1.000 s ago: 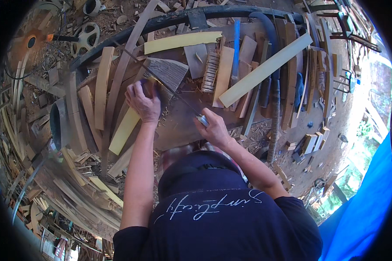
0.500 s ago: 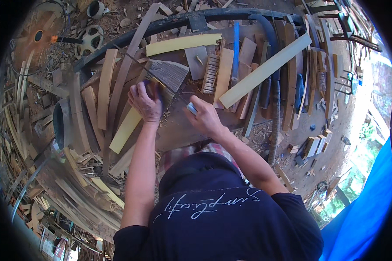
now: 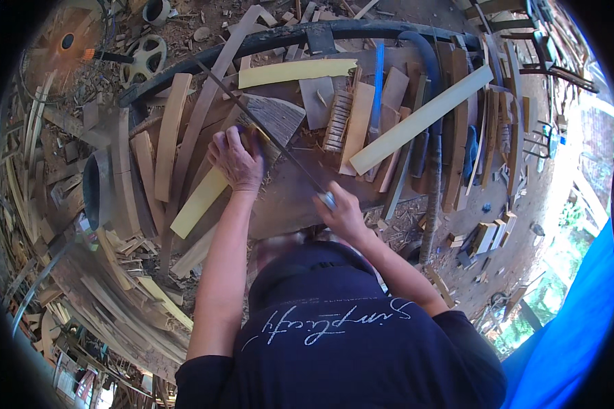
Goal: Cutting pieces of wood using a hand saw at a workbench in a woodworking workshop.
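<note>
My right hand (image 3: 342, 215) is closed around the pale handle of a handsaw (image 3: 297, 163). The saw's long, narrow, dark blade runs slantwise up and left, passing just beside my left hand (image 3: 237, 161). That hand, its fingers bent, presses on the upper end of a pale yellow wooden strip (image 3: 199, 203), gripping it against a grey weathered wood block (image 3: 278, 117). The blade crosses close to the strip's end near my fingertips; the exact contact is hidden. Fine sawdust and shavings lie on the brown work surface (image 3: 286, 204) below the block.
Another yellow strip (image 3: 297, 71) lies beyond the block. A long pale board (image 3: 423, 119) rests across several wooden pieces on the right, near a blue bar (image 3: 377, 88). Curved slats (image 3: 172, 136) lean at left. A fan (image 3: 67, 42) stands at far left.
My right hand has drawn the saw back toward my body and slightly right, so more of its blade shows. My left hand keeps its hold on the strip. The view has shifted slightly.
</note>
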{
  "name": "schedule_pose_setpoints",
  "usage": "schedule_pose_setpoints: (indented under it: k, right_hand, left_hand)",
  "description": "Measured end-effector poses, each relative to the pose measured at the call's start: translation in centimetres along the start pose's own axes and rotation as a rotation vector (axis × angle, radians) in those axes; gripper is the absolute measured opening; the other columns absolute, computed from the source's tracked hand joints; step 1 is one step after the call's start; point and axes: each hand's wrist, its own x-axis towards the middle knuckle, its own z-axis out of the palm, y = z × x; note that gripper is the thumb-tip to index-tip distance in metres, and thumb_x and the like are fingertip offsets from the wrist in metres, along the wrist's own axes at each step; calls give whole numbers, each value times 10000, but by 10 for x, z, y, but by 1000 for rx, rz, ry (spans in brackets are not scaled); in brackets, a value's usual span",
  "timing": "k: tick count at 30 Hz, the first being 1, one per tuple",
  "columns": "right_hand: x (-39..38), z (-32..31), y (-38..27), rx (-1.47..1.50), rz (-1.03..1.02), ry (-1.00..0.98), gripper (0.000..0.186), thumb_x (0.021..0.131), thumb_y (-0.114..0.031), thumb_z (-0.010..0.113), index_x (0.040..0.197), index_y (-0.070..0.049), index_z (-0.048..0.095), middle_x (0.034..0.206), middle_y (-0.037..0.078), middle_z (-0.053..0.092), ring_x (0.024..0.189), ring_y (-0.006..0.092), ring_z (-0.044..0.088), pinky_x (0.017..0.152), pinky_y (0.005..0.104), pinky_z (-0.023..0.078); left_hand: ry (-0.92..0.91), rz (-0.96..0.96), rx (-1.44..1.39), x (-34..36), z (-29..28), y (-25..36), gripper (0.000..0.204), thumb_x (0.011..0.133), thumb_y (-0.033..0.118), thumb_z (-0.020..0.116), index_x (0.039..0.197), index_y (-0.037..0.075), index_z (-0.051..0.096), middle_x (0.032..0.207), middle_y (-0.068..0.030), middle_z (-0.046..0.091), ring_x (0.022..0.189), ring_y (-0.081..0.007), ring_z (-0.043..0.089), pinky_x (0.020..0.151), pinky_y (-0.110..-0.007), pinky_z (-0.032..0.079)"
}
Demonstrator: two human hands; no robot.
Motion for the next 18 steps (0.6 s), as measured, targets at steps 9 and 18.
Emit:
schedule_pose_setpoints:
  k: [9,18]
  right_hand:
    - [28,9,-10,30,-20,38,264,848,-134,691,842,-18,454,707,214,538,669,437,551,587,465,438]
    - [48,10,-15,-10,-9,-1,265,836,-145,675,862,-26,440,739,234,557,733,453,574,633,505,447]
  left_hand:
    - [-45,-3,38,-2,3,-3,366,933,470,524,1023,115,533,1016,-108,504,985,-336,495,828,-485,373]
    - [-38,6,43,1,1,3,306,919,418,555,996,125,519,988,-107,482,973,-329,481,870,-488,352]
